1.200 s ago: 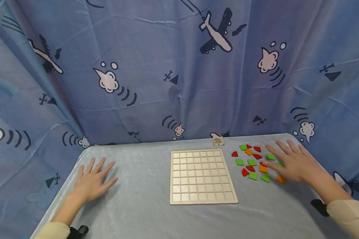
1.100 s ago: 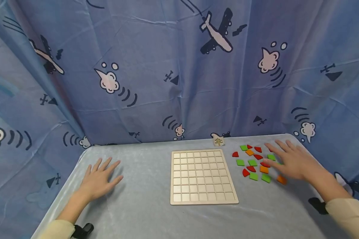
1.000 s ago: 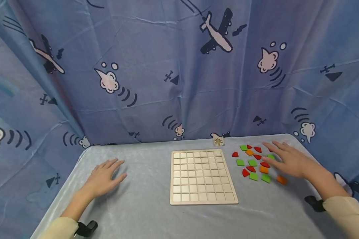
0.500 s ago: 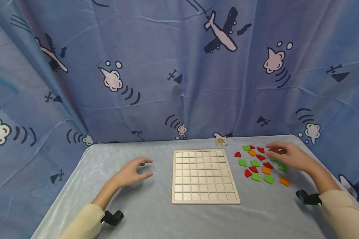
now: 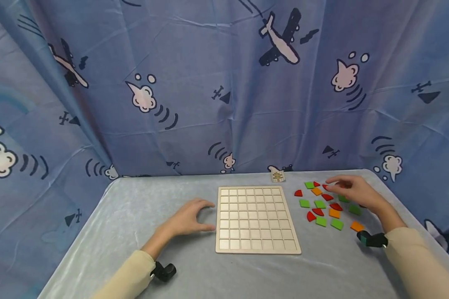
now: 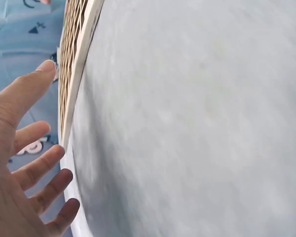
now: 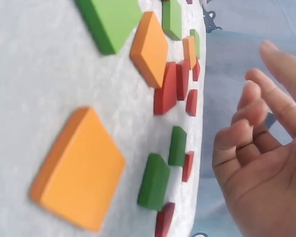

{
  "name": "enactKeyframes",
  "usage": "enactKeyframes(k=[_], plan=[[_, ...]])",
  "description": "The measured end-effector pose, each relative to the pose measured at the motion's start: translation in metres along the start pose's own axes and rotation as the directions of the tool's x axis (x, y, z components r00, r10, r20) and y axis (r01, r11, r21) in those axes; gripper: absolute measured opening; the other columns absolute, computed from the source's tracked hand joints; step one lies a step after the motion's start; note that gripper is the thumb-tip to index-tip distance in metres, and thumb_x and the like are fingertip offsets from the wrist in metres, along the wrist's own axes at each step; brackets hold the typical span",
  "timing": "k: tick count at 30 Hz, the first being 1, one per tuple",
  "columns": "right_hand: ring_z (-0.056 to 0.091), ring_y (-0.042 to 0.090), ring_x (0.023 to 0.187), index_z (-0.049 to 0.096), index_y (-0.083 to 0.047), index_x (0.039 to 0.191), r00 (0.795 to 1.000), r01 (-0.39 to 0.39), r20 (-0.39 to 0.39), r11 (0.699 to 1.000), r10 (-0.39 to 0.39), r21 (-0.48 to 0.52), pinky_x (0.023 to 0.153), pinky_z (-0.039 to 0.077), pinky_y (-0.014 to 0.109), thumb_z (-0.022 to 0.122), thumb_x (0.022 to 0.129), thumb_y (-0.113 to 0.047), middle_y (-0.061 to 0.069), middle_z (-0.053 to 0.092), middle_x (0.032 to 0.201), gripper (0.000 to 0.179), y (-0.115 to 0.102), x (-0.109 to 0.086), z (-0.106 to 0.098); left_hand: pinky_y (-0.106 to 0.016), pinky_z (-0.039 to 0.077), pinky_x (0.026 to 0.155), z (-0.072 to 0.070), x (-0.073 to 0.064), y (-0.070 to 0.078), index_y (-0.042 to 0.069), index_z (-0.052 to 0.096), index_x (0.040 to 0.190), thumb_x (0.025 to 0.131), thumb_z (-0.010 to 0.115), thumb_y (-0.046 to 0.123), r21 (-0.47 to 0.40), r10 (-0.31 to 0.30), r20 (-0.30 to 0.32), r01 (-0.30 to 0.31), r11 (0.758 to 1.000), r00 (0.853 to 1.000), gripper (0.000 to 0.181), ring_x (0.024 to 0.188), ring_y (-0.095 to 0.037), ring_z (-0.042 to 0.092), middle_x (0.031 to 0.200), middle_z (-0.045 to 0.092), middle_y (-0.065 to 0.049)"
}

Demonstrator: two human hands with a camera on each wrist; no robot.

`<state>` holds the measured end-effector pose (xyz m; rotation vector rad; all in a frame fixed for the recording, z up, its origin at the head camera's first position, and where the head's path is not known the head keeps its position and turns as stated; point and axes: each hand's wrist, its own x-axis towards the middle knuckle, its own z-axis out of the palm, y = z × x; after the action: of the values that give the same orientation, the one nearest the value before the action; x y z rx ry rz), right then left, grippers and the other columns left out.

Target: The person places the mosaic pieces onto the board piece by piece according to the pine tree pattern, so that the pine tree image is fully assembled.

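Observation:
A pale wooden grid board (image 5: 255,220) lies flat on the table. My left hand (image 5: 190,216) is at its left edge, thumb and fingers parted. In the left wrist view, that hand (image 6: 24,168) holds nothing, its fingers apart beside the board's rim (image 6: 78,74). Over the far right of a scatter of coloured tiles hovers my right hand (image 5: 356,192), fingertips close above a red quarter-round tile (image 5: 325,187). The right wrist view shows this hand (image 7: 266,148) with loosely bent fingers and nothing in them. Green tiles (image 5: 337,224) and orange tiles (image 5: 334,213) lie near it.
Behind the board, at the table's back edge, is a small patterned card (image 5: 278,176). A blue curtain (image 5: 187,83) printed with planes hangs behind the grey cloth-covered table (image 5: 262,276). Black wrist cameras (image 5: 164,272) sit on both forearms.
My left hand has moved right, from the table's left side to the board's edge. My right hand has drawn its fingers together and shifted slightly left over the tiles.

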<state>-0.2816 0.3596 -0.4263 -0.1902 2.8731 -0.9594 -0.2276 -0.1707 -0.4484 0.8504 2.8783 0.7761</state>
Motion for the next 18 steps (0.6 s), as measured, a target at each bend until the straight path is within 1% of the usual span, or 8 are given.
enactKeyframes(k=[4,8,18], plan=[[0.056,0.023,0.083,0.06,-0.008,0.132,1.0,-0.019,0.01,1.0,0.019,0.022,0.068,0.047,0.028,0.066,0.091,-0.051,0.014,0.068,0.101,0.06,0.002,0.009,0.004,-0.046,0.04,0.112,0.005,0.008,0.007,0.019,0.06,0.133,0.075,0.081,0.051,0.022,0.014,0.0,-0.014,1.0,1.0,0.07,0.13,-0.025,0.054,0.136,0.06,-0.002],[0.055,0.023,0.082,0.059,-0.006,0.133,1.0,-0.002,0.009,0.999,0.002,0.045,0.068,0.045,0.027,0.067,0.091,-0.047,0.014,0.067,0.097,0.06,0.005,0.017,0.007,-0.047,0.041,0.111,0.008,0.013,0.012,0.02,0.059,0.133,0.075,0.081,0.053,0.031,0.024,0.011,-0.024,0.999,1.0,0.071,0.129,-0.025,0.054,0.136,0.059,-0.002],[0.052,0.022,0.08,0.062,-0.006,0.129,1.0,-0.009,-0.004,0.999,0.009,0.037,0.067,0.044,0.026,0.074,0.086,-0.045,0.009,0.062,0.087,0.06,0.012,0.033,0.009,-0.048,0.043,0.108,0.011,0.015,0.022,0.023,0.059,0.132,0.076,0.08,0.053,0.064,0.013,0.053,-0.016,0.998,0.999,0.067,0.126,-0.026,0.054,0.133,0.058,-0.002]])
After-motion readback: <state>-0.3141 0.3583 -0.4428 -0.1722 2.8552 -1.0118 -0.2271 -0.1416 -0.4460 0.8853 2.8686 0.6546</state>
